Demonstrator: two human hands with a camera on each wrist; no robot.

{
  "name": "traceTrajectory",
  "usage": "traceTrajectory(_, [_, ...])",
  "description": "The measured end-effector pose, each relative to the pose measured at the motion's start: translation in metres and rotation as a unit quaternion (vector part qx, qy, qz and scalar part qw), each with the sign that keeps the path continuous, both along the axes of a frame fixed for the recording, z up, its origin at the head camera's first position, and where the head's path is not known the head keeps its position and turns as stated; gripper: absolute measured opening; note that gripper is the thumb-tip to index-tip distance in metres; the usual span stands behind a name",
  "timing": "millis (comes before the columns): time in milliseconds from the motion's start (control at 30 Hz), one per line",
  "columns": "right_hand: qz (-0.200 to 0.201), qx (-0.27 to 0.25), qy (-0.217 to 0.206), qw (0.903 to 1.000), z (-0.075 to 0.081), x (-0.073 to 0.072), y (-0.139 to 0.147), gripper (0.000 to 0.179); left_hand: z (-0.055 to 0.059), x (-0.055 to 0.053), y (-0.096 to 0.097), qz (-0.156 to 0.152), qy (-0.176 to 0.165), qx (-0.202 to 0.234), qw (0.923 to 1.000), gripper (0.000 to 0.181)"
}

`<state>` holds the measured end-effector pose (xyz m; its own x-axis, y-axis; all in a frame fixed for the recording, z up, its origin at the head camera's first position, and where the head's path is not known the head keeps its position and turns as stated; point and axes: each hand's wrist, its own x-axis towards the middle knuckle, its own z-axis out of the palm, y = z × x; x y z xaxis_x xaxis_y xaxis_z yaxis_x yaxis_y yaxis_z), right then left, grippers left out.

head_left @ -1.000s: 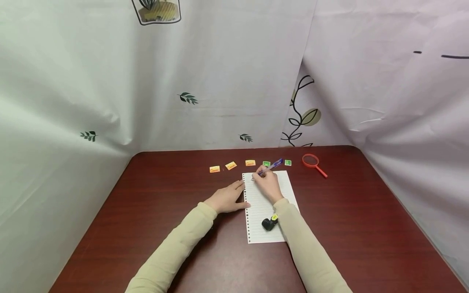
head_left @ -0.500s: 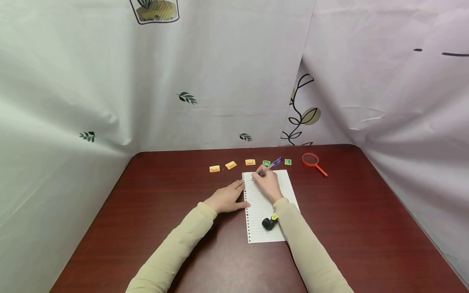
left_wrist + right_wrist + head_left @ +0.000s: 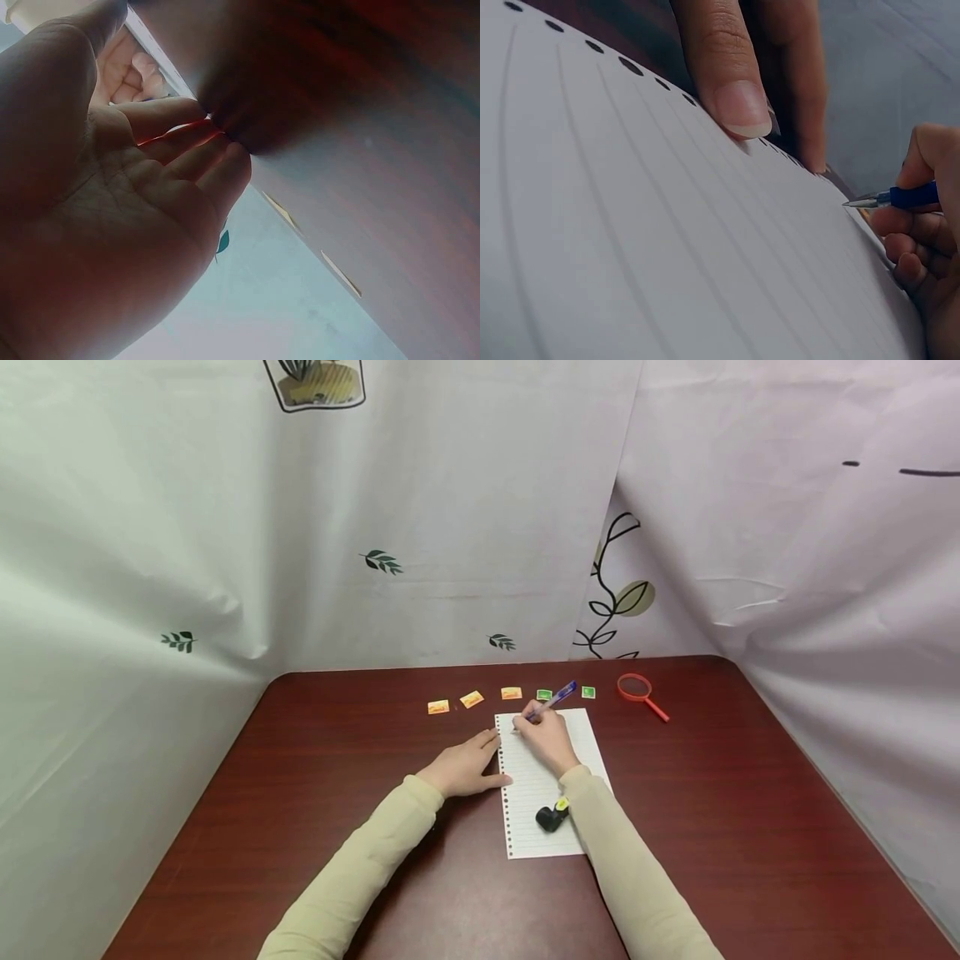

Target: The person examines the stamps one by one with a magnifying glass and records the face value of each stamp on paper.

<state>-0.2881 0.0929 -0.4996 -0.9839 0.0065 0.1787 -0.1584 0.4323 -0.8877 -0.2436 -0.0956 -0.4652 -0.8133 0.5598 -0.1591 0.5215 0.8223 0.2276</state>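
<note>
A lined sheet of paper with punched holes down its left edge lies on the dark red table. My right hand holds a blue pen, its tip close to the upper left of the sheet. In the right wrist view the metal pen tip meets the ruled page. My left hand rests at the left edge with fingers extended, its thumb on the paper by the holes. From the left wrist view, the left palm shows with nothing in it.
Beyond the sheet lie small orange cards and green cards in a row. A red magnifying glass is at the back right. A black wrist camera sits under the right sleeve. Patterned white cloth hangs behind the table.
The pen and right fingers have shifted very slightly left and down on the sheet. My left hand stays in place.
</note>
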Motion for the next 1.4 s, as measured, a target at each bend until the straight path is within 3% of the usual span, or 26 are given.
traceTrajectory(1400, [-0.01, 0.012, 0.003, 0.9999, 0.0005, -0.0011, 0.003, 0.012, 0.0022, 0.0014, 0.0007, -0.004, -0.004, 0.003, 1.0, 0.084])
